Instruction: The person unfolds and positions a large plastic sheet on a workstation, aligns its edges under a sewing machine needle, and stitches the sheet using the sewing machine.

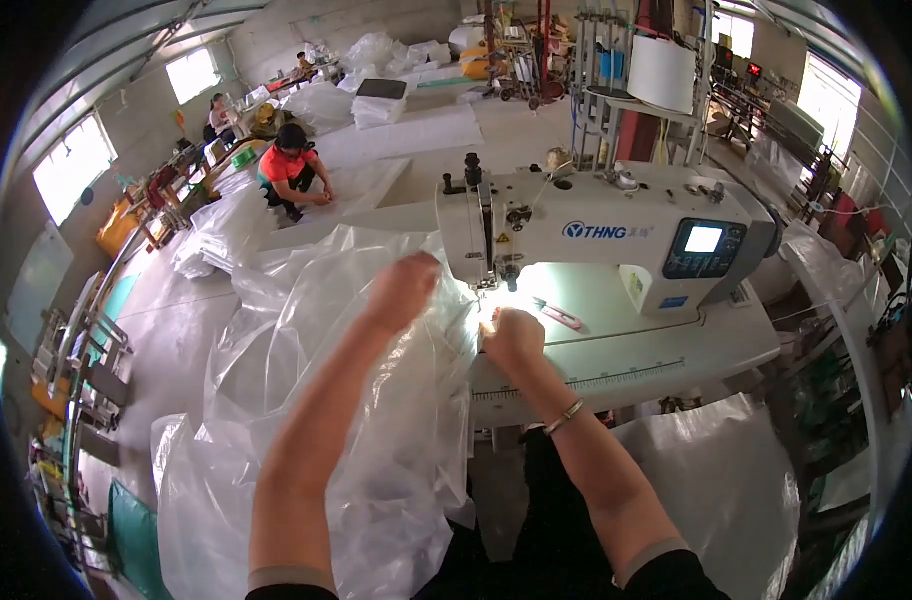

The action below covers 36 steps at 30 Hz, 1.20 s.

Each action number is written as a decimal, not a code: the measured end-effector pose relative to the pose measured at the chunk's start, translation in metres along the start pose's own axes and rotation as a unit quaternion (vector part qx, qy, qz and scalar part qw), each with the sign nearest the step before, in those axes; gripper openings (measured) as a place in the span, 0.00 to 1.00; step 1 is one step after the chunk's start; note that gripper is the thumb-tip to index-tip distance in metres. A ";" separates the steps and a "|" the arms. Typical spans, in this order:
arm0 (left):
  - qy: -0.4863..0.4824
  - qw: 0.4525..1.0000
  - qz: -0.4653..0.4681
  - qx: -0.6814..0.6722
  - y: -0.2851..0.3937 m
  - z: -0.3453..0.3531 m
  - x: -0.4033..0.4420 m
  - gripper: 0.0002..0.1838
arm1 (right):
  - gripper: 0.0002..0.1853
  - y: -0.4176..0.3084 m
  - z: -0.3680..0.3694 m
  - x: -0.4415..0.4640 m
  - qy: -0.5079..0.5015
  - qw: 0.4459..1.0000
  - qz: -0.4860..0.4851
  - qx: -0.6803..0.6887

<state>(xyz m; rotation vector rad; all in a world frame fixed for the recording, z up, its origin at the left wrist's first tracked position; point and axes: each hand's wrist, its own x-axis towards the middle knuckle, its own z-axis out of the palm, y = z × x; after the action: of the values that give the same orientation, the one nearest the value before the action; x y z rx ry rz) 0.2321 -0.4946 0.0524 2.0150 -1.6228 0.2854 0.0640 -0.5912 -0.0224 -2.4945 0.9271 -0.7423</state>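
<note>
A white sewing machine (596,225) with a lit screen stands on a pale work table (616,365). Its lamp glares on the needle area. My right hand (514,340) is closed just in front of the needle, its fingertips at the edge of the clear plastic sheet; the glare hides what they hold. My left hand (406,290) is over the sheet, left of the machine head, blurred, its fingers not clearly seen. The large clear plastic sheet (306,350) drapes from the table's left side down to the floor. Pink-handled snips (558,315) lie on the table right of my right hand.
A person in a red top (294,170) crouches over sheeting on the floor. Another person (219,118) sits farther back left. A large white thread cone (662,74) stands behind the machine. More plastic sheeting (716,480) hangs below the table at right.
</note>
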 end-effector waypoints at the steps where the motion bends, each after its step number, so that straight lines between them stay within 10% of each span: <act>1: 0.114 0.989 0.094 0.001 -0.022 -0.008 0.001 0.11 | 0.13 -0.001 0.001 0.003 -0.003 1.000 0.013 -0.008; 5: -0.076 0.984 -0.117 0.107 -0.162 -0.022 -0.078 0.21 | 0.13 0.001 0.006 0.004 0.029 0.999 0.000 -0.026; 6: -0.167 0.958 -0.178 -0.150 -0.228 0.016 -0.100 0.21 | 0.13 0.003 0.007 0.005 0.029 0.999 0.000 -0.024; 8: -0.105 0.956 -0.198 -0.187 -0.199 -0.001 -0.144 0.21 | 0.12 0.010 0.008 0.008 0.051 0.997 -0.035 -0.040; 12: -0.276 0.912 0.043 0.300 -0.113 -0.069 -0.214 0.27 | 0.10 0.037 0.003 0.023 0.047 0.990 -0.116 -0.059; 14: -0.214 0.955 -0.179 0.103 -0.056 -0.092 -0.261 0.39 | 0.10 0.044 -0.001 0.033 0.047 0.989 -0.123 -0.065; 24: -0.115 0.909 -0.349 -0.198 0.003 -0.101 -0.366 0.26 | 0.07 0.034 -0.009 0.022 0.088 0.989 -0.094 -0.076; 28: -0.085 0.838 -0.462 -0.276 0.052 -0.120 -0.359 0.23 | 0.11 -0.002 -0.101 -0.062 0.048 0.972 -0.090 0.213; 32: -0.046 0.973 -0.172 -0.148 0.173 -0.166 -0.294 0.17 | 0.12 -0.034 -0.132 -0.168 -0.254 0.904 -0.114 0.323; 36: -0.425 0.893 0.050 -0.140 0.208 -0.131 -0.328 0.16 | 0.13 -0.043 -0.091 -0.218 -0.333 0.880 -0.114 0.318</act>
<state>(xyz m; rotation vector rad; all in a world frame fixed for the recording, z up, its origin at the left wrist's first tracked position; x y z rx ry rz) -0.0282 -0.1783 0.0619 1.9255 -2.0976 -0.8778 -0.1094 -0.4255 -0.0038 -2.0223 0.1009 -0.1506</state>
